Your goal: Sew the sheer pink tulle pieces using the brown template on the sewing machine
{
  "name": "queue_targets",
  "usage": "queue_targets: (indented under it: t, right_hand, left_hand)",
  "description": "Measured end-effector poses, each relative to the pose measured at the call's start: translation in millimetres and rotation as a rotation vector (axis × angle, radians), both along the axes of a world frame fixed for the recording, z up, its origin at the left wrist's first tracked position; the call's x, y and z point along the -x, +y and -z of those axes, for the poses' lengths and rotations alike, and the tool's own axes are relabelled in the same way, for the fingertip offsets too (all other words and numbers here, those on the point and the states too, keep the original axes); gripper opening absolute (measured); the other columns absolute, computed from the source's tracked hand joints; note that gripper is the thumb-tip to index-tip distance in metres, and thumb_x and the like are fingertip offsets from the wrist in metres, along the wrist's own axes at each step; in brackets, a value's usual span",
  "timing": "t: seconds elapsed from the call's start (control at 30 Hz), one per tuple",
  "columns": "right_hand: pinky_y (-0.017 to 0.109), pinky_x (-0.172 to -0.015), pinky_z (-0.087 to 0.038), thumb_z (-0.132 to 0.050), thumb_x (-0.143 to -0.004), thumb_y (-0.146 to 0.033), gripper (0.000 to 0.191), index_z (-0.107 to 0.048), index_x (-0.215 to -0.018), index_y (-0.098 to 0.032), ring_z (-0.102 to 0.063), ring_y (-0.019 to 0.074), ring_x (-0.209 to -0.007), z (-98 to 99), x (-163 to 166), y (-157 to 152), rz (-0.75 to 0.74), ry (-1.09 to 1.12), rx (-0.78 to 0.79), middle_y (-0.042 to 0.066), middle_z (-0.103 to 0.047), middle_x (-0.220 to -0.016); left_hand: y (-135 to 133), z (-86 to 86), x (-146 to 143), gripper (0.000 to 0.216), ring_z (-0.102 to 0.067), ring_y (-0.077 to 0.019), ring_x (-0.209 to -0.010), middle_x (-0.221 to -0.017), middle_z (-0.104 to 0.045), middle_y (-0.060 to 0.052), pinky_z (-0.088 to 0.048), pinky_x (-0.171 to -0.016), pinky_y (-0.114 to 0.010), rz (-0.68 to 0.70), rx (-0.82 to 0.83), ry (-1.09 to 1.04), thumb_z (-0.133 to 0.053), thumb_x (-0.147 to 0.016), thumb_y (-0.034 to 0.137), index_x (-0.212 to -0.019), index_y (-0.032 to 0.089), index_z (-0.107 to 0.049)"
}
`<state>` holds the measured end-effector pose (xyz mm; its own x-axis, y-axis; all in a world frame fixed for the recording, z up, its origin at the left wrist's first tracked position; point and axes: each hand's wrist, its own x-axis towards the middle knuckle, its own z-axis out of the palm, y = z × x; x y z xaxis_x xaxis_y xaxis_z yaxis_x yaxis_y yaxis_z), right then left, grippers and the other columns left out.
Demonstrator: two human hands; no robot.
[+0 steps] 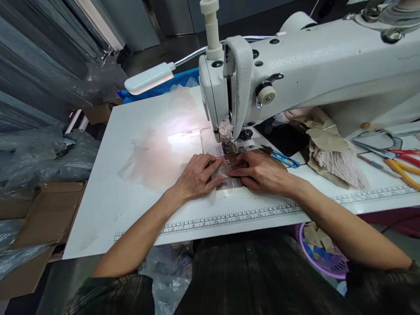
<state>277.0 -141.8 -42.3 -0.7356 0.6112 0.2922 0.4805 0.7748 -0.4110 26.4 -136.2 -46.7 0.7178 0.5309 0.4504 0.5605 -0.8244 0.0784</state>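
My left hand (197, 177) lies flat on the white table, fingers pressing sheer pale pink fabric (154, 157) just left of the needle area. My right hand (259, 171) rests opposite it, fingertips touching a small shiny strip of material (228, 175) between both hands. Both sit directly in front of the presser foot (229, 146) of a white sewing machine (295, 70). The machine's lamp (149, 78) lights the fabric.
Blue-handled thread snips (282, 158) lie right of my right hand. Beige paper and pink fringe (331, 153), scissors and yellow-handled tools (393, 162) sit at the right. A printed ruler (249, 215) runs along the table's front edge. Cardboard boxes (42, 214) and a purple basket (324, 258) stand below.
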Motion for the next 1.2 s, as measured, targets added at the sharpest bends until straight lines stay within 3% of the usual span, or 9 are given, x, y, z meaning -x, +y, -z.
queue_targets:
  t: [0.17, 0.47, 0.63, 0.83, 1.2]
  right_hand:
    - [0.044, -0.088, -0.049, -0.052, -0.090, -0.015, 0.037, -0.071, -0.119, -0.028, -0.057, 0.0272, -0.100, -2.2, -1, 0, 0.000, -0.024, 0.006, 0.012, -0.060, -0.110]
    - [0.043, -0.089, -0.047, -0.052, -0.091, -0.016, 0.036, -0.071, -0.119, -0.026, -0.056, 0.0265, -0.100, -3.1, 0, 0, 0.020, -0.018, 0.042, 0.012, -0.060, -0.109]
    - [0.042, -0.089, -0.047, -0.053, -0.090, -0.015, 0.037, -0.071, -0.118, -0.029, -0.056, 0.0254, -0.099, -1.4, 0, 0, 0.035, -0.012, 0.070, 0.010, -0.059, -0.109]
    - [0.037, -0.083, -0.047, -0.053, -0.090, -0.016, 0.037, -0.071, -0.120, -0.029, -0.056, 0.0227, -0.092, 4.0, 6, -1, 0.157, -0.020, 0.052, 0.009, -0.057, -0.105]
    - [0.037, -0.080, -0.048, -0.052, -0.091, -0.018, 0.037, -0.071, -0.121, -0.027, -0.057, 0.0230, -0.088, 8.7, 10, 3, 0.206, -0.010, 0.025, 0.009, -0.055, -0.098]
  left_hand:
    - [-4, -3.6, -5, 0.039, -0.055, -0.0207, -0.081, -0.103, -0.062, -0.013, -0.044, -0.068, -0.037, -0.042, -0.002, 0.069, -0.043, -0.100, 0.043, -0.119, 0.013, -0.057]
    - [-5, -3.5, -4, 0.044, -0.053, -0.0249, -0.089, -0.130, -0.061, -0.014, -0.042, -0.075, -0.040, -0.043, -0.046, 0.142, -0.047, -0.097, 0.048, -0.122, 0.014, -0.058]
    - [-3, -17.7, -11, 0.038, -0.054, -0.0234, -0.091, -0.128, -0.063, -0.009, -0.040, -0.078, -0.039, -0.148, 0.086, 0.246, -0.041, -0.101, 0.040, -0.122, 0.017, -0.061]
    - [15, -25.8, -14, 0.039, -0.055, -0.0281, -0.096, -0.136, -0.058, -0.012, -0.040, -0.077, -0.042, -0.109, 0.046, 0.446, -0.042, -0.099, 0.036, -0.123, 0.013, -0.062]
    - [27, -7.4, -1, 0.042, -0.053, -0.0284, -0.106, -0.142, -0.054, -0.012, -0.039, -0.086, -0.046, -0.065, 0.103, 0.202, -0.046, -0.097, 0.039, -0.127, 0.012, -0.059]
